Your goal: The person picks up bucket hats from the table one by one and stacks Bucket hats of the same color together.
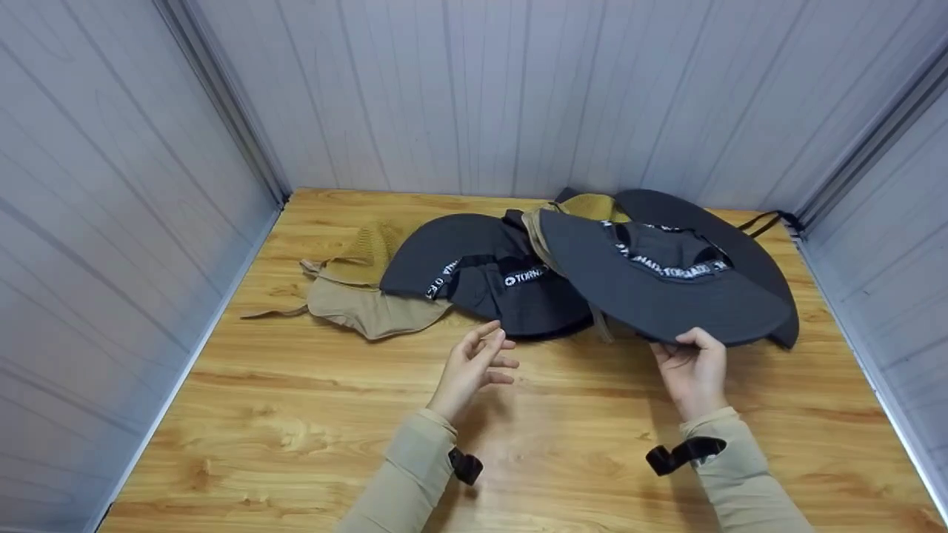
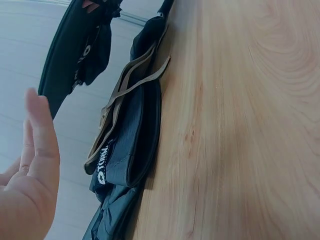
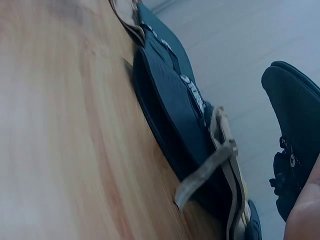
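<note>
My right hand (image 1: 694, 370) grips the near edge of a dark grey brimmed hat (image 1: 666, 303), thumb on top of the brim. That hat is raised above the pile, its inside band with white lettering facing up. My left hand (image 1: 474, 366) holds nothing, its fingers extended near the front of a second dark hat (image 1: 533, 311) lying on the table. In the left wrist view the left hand (image 2: 37, 165) appears beside the raised hat's brim (image 2: 57, 65). Under the second hat's left side lies a tan hat (image 1: 370, 307) with a mustard mesh part (image 1: 374, 248).
Behind the raised hat lies another dark brim (image 1: 748, 229) with a black cord (image 1: 766, 220). Tan fabric with mustard mesh (image 1: 600, 206) shows between the dark hats. Panelled walls (image 1: 481, 96) enclose the wooden table (image 1: 311, 429) at the back and both sides.
</note>
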`<state>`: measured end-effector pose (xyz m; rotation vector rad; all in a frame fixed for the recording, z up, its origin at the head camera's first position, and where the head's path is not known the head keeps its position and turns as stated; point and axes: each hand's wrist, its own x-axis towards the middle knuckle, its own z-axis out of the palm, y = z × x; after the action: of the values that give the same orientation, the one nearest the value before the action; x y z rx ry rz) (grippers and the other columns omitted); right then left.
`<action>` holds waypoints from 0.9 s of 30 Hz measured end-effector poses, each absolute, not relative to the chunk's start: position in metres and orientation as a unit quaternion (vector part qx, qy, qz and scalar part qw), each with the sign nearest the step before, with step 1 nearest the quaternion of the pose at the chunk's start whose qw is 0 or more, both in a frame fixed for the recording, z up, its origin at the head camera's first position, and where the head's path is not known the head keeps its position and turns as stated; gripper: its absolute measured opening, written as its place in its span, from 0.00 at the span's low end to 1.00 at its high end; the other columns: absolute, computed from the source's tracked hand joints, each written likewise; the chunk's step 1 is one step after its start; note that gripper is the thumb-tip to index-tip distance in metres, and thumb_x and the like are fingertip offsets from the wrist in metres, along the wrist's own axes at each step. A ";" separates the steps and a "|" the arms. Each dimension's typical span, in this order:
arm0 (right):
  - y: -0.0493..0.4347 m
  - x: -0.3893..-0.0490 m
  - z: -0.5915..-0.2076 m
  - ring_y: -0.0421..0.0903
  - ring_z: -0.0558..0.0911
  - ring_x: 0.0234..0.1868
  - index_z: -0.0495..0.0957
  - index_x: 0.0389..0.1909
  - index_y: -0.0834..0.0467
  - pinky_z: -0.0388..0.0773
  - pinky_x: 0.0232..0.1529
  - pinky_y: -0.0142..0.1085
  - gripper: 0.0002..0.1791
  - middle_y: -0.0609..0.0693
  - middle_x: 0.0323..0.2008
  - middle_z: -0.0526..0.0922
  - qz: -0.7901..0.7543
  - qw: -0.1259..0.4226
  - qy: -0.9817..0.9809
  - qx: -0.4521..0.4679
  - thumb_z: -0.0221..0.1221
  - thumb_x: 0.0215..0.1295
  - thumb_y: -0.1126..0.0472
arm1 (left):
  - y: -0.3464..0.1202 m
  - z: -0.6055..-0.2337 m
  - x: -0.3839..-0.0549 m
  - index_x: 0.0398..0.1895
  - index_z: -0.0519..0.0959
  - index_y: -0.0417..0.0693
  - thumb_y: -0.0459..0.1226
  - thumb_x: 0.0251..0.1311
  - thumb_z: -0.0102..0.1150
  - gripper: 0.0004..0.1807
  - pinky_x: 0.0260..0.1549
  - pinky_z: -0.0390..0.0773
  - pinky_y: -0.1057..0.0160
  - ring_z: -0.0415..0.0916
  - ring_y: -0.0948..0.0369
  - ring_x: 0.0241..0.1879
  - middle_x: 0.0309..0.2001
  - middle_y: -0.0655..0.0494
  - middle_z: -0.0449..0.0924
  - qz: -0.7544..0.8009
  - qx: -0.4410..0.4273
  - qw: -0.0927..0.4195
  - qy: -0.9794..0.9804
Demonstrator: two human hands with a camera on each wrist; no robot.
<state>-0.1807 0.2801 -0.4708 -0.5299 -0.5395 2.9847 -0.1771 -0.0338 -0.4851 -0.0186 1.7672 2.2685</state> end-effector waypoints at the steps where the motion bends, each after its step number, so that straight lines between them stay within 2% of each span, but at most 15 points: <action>1: 0.276 -0.178 -0.471 0.53 0.82 0.22 0.69 0.19 0.67 0.83 0.31 0.43 0.11 0.58 0.20 0.79 0.969 0.027 -0.182 -0.166 0.45 0.50 0.83 | -0.033 -0.485 -0.177 0.71 0.61 0.34 0.43 0.73 0.52 0.31 0.35 0.86 0.60 0.83 0.59 0.36 0.54 0.34 0.76 0.786 -0.006 0.133 0.604; 6: 0.258 -0.167 -0.474 0.51 0.83 0.22 0.70 0.16 0.66 0.84 0.32 0.42 0.15 0.57 0.18 0.80 0.969 0.005 -0.210 -0.133 0.42 0.54 0.81 | -0.032 -0.484 -0.176 0.70 0.61 0.33 0.42 0.73 0.51 0.30 0.39 0.87 0.56 0.84 0.52 0.42 0.59 0.29 0.73 0.796 0.001 0.131 0.591; 14: 0.237 -0.153 -0.475 0.50 0.82 0.21 0.70 0.15 0.65 0.84 0.31 0.40 0.19 0.56 0.19 0.79 0.960 -0.022 -0.253 -0.114 0.35 0.58 0.80 | -0.031 -0.481 -0.175 0.71 0.60 0.33 0.43 0.73 0.50 0.30 0.46 0.85 0.50 0.84 0.52 0.46 0.61 0.29 0.72 0.808 -0.003 0.132 0.574; 22: 0.220 -0.141 -0.479 0.47 0.81 0.22 0.72 0.16 0.64 0.83 0.32 0.37 0.20 0.53 0.19 0.79 0.952 -0.047 -0.286 -0.098 0.35 0.58 0.79 | -0.028 -0.479 -0.175 0.74 0.54 0.35 0.44 0.71 0.53 0.36 0.42 0.86 0.50 0.83 0.50 0.45 0.62 0.32 0.69 0.817 -0.022 0.122 0.564; 27: 0.215 -0.137 -0.481 0.46 0.81 0.23 0.72 0.17 0.64 0.82 0.33 0.37 0.20 0.52 0.21 0.78 0.953 -0.059 -0.287 -0.081 0.35 0.58 0.79 | -0.027 -0.478 -0.175 0.76 0.50 0.40 0.44 0.70 0.55 0.39 0.41 0.86 0.48 0.82 0.53 0.42 0.60 0.35 0.67 0.827 -0.035 0.120 0.547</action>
<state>-0.1367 0.2147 -0.4811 -0.2648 -0.9386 3.1107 -0.1748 -0.0268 -0.4782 -0.1013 1.5995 2.4177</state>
